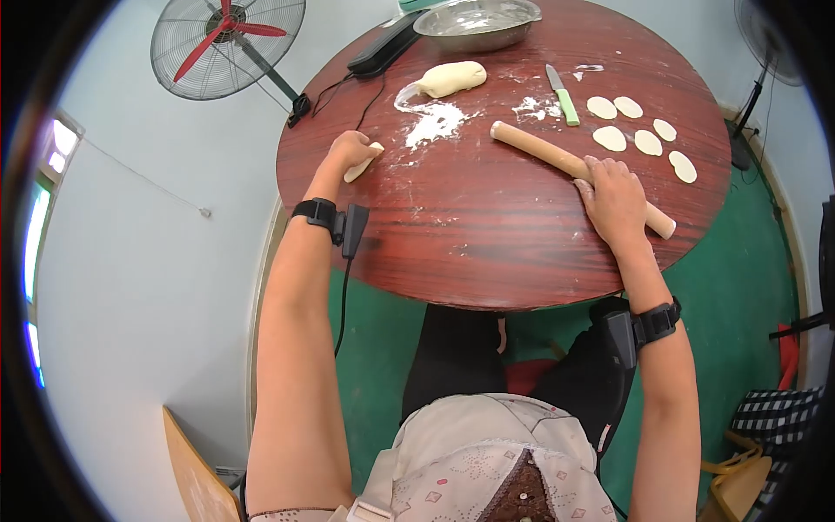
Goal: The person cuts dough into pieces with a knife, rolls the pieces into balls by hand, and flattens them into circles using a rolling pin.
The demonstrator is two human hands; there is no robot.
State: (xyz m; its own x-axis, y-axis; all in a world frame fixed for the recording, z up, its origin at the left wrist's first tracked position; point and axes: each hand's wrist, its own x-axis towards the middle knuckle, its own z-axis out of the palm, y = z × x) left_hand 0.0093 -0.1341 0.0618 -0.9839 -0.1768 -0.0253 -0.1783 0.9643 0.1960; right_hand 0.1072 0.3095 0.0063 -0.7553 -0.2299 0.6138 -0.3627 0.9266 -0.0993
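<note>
At the left of the round red-brown table (pixel 487 244), my left hand (pixel 350 150) has its fingers closed on a flat piece of dough (pixel 364 163). My right hand (pixel 614 196) is wrapped over the wooden rolling pin (pixel 539 150), which lies slantwise on the right half of the table. Several small dough rounds (pixel 609 138) lie beyond the pin at the right. A thick roll of dough (pixel 454 79) rests farther back, with white flour (pixel 435 123) spread in front of it. The knife (pixel 565 103) with a green handle lies between the flour and the rounds.
A metal bowl (pixel 477 26) stands at the table's back edge, beside a black case (pixel 388 43) with cables. One fan (pixel 228 30) is at the upper left, another (pixel 765 39) at the upper right. A wooden chair (pixel 738 487) is at the lower right.
</note>
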